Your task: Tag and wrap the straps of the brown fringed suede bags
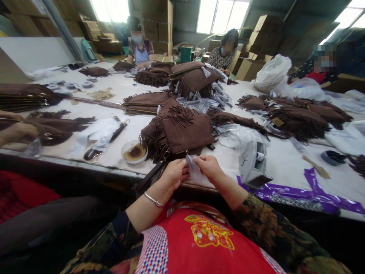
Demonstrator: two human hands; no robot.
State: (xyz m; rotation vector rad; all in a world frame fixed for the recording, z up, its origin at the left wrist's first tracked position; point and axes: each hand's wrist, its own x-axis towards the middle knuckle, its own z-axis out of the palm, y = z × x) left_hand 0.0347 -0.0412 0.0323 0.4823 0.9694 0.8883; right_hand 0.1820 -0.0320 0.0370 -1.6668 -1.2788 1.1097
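Right in front of me, at the table's near edge, both hands pinch a small clear plastic bag [195, 168]. My left hand [176, 173] closes on its left side, and my right hand [209, 167] grips its upper right corner. Just beyond the fingers lies a brown fringed handbag [188, 133], its flap facing up and its fringe spread to the left. A metal clasp and a dark strap [149, 177] hang from its near left corner over the edge. Whether the plastic covers a zipper pull on the handbag, I cannot tell.
A white dish [134, 152] with brown residue stands left of the handbag. To the right are a grey tape dispenser [253, 161] and purple tape [299, 194]. Piles of brown bags [196, 82] fill the table's middle. A neighbour's hand [17, 131] works at the left; several people sit opposite.
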